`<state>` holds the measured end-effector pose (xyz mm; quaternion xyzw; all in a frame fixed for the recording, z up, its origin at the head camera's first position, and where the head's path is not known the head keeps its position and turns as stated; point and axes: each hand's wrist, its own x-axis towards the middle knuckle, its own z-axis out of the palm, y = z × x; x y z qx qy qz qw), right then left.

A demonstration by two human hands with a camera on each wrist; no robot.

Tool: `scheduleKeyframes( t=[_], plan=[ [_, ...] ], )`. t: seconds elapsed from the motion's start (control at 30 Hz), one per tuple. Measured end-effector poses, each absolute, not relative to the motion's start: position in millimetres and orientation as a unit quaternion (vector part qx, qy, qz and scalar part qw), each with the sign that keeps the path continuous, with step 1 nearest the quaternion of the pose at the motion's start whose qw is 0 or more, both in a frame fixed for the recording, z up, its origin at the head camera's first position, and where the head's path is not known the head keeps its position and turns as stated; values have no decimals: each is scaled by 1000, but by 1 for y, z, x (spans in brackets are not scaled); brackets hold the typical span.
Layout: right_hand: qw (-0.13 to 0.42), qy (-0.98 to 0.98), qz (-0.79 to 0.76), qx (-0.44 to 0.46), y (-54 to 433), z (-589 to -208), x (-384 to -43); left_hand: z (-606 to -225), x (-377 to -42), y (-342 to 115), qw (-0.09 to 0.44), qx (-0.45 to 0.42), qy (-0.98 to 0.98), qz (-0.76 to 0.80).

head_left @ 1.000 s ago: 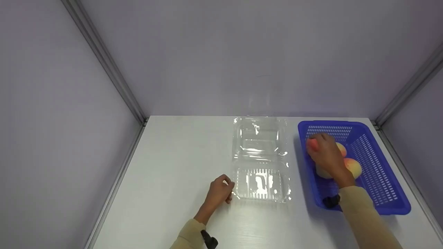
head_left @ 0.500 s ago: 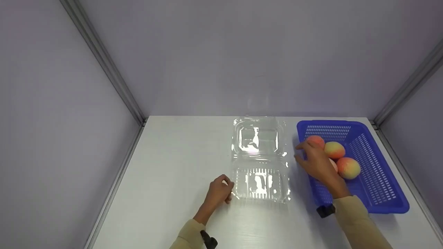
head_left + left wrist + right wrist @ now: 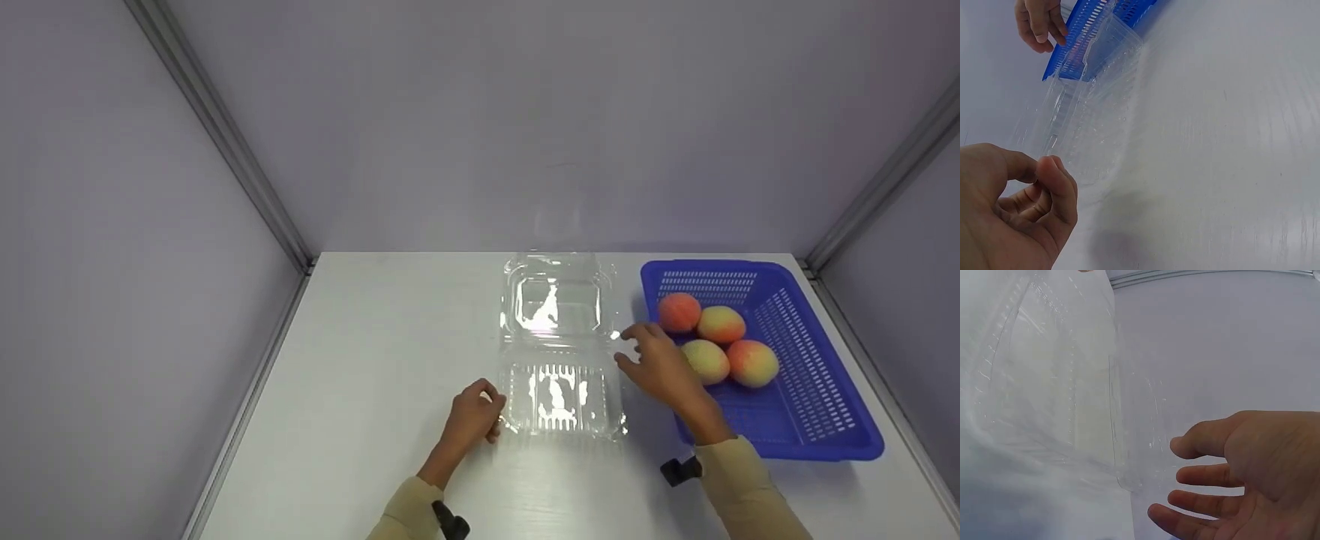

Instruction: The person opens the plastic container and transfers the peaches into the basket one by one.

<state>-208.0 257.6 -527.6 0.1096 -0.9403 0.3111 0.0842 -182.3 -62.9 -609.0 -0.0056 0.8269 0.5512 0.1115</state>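
A clear plastic clamshell container (image 3: 559,345) lies opened out flat on the white table, its lid half towards the back wall. At its near left corner my left hand (image 3: 472,415) pinches the rim between thumb and forefinger, as the left wrist view shows up close. My right hand (image 3: 664,367) hovers between the container's right edge and the blue basket, fingers spread and holding nothing. Several red-and-yellow peaches (image 3: 754,364) sit in the basket's left part; my right hand slightly covers one of them, the paler peach (image 3: 705,361).
The blue perforated plastic basket (image 3: 817,360) stands at the table's right side. White table surface (image 3: 375,337) extends to the left of the container. Grey panels with metal corner rails (image 3: 232,142) enclose the table at the back and sides.
My right hand has let go of a red peach in the basket and moved left, out over the basket's edge towards the container. My left hand stays at the container's corner.
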Motion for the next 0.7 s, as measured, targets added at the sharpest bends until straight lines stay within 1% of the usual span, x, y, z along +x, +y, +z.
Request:
scheduleKeyframes(
  t=[0.1,0.33,0.7],
  plan=[
    [77,-942,312,99,255,-530,-207,-609,-183,-63,111,-6,824,556],
    [33,-937,338,83,252,-537,-207,-610,-183,-63,109,2,816,568],
    [8,-938,339,67,248,-539,-208,-612,-184,-66,121,17,813,569]
  ],
)
